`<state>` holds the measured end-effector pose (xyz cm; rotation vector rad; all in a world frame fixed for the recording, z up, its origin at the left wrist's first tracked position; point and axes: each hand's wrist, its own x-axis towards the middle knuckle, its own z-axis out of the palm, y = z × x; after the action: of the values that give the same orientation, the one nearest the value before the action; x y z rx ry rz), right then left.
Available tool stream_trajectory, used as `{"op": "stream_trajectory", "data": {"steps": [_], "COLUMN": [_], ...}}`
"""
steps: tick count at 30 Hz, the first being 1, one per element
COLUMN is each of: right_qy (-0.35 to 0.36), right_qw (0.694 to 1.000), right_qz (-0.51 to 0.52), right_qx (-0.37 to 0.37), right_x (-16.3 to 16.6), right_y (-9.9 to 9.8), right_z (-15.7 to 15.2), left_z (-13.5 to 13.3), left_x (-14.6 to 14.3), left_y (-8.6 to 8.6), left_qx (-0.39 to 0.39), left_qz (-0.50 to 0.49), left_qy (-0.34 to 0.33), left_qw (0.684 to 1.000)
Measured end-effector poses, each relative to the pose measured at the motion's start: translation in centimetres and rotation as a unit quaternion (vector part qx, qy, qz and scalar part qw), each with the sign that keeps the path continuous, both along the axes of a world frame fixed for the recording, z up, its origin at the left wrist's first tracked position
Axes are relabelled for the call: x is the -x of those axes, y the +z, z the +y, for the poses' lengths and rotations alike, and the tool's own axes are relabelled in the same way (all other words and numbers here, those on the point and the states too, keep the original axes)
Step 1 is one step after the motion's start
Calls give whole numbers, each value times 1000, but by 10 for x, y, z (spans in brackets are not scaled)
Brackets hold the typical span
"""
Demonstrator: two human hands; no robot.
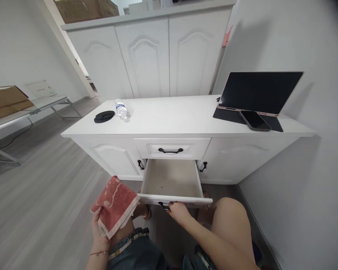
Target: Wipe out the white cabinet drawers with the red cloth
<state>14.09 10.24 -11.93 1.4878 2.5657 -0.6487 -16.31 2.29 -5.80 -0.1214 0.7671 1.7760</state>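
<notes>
The right hand (178, 210) has its fingers curled on the handle (163, 204) of the one open drawer (171, 179), which runs straight away from them. The left hand (97, 230) clasps one folded red towel (115, 204), just left of the drawer front. One closed drawer (171, 147) sits above, under the tabletop (174, 114).
</notes>
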Motion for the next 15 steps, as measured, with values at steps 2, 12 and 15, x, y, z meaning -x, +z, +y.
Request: {"op": "stream_trajectory", "data": {"steps": [2, 12, 15], "right_qy": [5, 0, -13], "right_qw": [1000, 1000, 1000], "right_qz": [-4, 2, 13], "right_qx": [-4, -7, 1], "right_x": [-1, 0, 0], "right_y": [-1, 0, 0], "right_z": [1, 1, 2], "left_z": [-1, 5, 18], "left_x": [0, -10, -26], "left_y": [0, 13, 30], "left_qx": [1, 61, 110], "left_qz": [1, 70, 129], "left_qy": [4, -17, -46], "left_qw": [1000, 995, 984]}}
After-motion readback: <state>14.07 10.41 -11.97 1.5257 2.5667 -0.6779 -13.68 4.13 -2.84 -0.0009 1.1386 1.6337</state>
